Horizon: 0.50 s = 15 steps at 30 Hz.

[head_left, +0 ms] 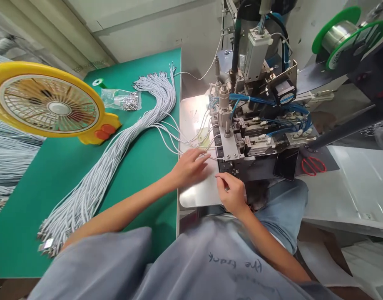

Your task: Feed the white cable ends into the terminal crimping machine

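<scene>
My left hand hovers over the metal plate in front of the machine, its fingers stretched out and slightly blurred. Close to its fingertips, several white cables run from the bundle into the machine's clamping block. Just below that block, my right hand is closed in a pinch of thumb and forefinger. A tiny dark tip shows at the pinch, too small to name. The long bundle of white cables lies across the green table, with metal ends at both its far and near ends.
A yellow fan stands on the green table, near a clear bag of small metal parts. Above right hangs a green-flanged wire spool. A phone and red-handled scissors lie right of my right hand.
</scene>
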Tool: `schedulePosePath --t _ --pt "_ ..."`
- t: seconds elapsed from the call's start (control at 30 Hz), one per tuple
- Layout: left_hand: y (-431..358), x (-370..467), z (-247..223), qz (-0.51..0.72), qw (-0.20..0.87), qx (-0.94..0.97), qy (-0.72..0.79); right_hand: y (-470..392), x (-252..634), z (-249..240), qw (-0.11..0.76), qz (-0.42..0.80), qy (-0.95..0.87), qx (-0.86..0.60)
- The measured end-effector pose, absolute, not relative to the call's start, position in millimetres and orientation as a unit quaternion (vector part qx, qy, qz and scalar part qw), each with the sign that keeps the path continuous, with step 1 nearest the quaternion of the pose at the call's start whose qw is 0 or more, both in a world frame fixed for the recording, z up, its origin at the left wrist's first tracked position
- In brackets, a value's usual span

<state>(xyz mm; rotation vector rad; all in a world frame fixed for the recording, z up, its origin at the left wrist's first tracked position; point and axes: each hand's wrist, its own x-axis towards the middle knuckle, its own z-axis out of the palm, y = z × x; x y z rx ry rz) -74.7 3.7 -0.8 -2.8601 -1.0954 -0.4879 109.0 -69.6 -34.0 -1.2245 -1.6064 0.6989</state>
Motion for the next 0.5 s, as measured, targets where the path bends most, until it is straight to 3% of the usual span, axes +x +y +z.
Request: schedulePosePath --t 0.13,0.23,0.5 --pt "-95 -140 -7 -0.084 -0.067 -0.96 -0.257 -70 105 -30 0.493 0.28 -0.654 -0.5" --pt "-142 -171 -18 -0.021 -0.089 -0.938 -0.335 -69 102 -26 0.485 0.27 -0.669 -0.493" --pt "-150 -181 -29 -0.019 -0.123 -0.93 -0.347 -71 98 -24 0.445 0.26 -0.714 -0.474"
